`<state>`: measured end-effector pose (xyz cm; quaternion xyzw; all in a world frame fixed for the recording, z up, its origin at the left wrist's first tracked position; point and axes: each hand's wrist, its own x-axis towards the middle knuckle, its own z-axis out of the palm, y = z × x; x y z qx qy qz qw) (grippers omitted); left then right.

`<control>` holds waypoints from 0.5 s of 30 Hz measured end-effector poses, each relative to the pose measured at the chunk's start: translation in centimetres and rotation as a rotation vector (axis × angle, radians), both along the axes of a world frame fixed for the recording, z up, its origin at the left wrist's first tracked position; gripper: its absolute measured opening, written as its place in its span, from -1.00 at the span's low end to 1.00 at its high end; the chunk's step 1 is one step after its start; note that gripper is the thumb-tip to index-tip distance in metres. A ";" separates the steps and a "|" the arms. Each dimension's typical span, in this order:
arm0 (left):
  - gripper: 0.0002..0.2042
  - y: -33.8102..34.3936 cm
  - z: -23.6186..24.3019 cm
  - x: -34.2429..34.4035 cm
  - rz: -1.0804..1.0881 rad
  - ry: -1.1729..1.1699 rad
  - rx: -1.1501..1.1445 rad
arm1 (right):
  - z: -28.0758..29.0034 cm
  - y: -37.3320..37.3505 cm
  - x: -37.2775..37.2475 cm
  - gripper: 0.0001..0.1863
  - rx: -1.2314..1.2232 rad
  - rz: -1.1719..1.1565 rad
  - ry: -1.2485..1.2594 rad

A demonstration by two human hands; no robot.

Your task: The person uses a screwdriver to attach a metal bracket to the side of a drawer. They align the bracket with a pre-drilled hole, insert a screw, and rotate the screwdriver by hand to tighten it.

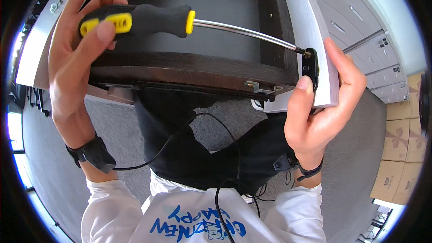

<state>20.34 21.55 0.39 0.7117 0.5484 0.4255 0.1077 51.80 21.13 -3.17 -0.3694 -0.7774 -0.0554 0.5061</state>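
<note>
My left hand (67, 69) is closed around the black and yellow handle of a screwdriver (157, 19), its thumb pressed on the grip. The metal shaft points right, and its tip meets a brass-coloured screw at the upper end of a small black oblong plate (310, 69). That plate lies against the inner face of a pale wood-grain panel (327, 85). With my right hand (321, 117) I pinch panel and plate: the thumb rests on the plate's lower end, the fingers reach round the panel's outer side. Beside the panel is a dark brown drawer (193, 67).
A metal bracket (258, 87) sits on the drawer's near side. Black cables (216, 119) run from wristbands across my lap. Grey cabinets (355, 22) with keys in their locks stand at the right, cardboard boxes (396, 139) below them. Grey carpet (342, 171) covers the floor.
</note>
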 end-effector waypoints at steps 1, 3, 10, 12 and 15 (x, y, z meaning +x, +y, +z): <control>-0.45 0.1 0.0 0.0 0.029 0.048 -0.034 | 0.0 0.0 0.0 -0.52 0.009 -0.010 -0.002; -0.48 0.3 0.2 0.8 0.124 -0.035 -0.096 | 0.0 0.0 -0.1 -0.52 0.010 -0.009 -0.016; -0.50 0.2 0.5 1.9 0.069 -0.112 -0.064 | 0.0 0.4 0.1 -0.54 0.053 -0.012 -0.031; -0.49 0.1 0.1 1.3 0.006 -0.037 0.174 | 0.2 0.3 -0.1 -0.54 0.048 -0.011 -0.035; -0.49 0.2 -0.1 -0.4 -0.034 0.091 0.044 | 0.3 0.2 0.1 -0.54 0.041 -0.019 -0.040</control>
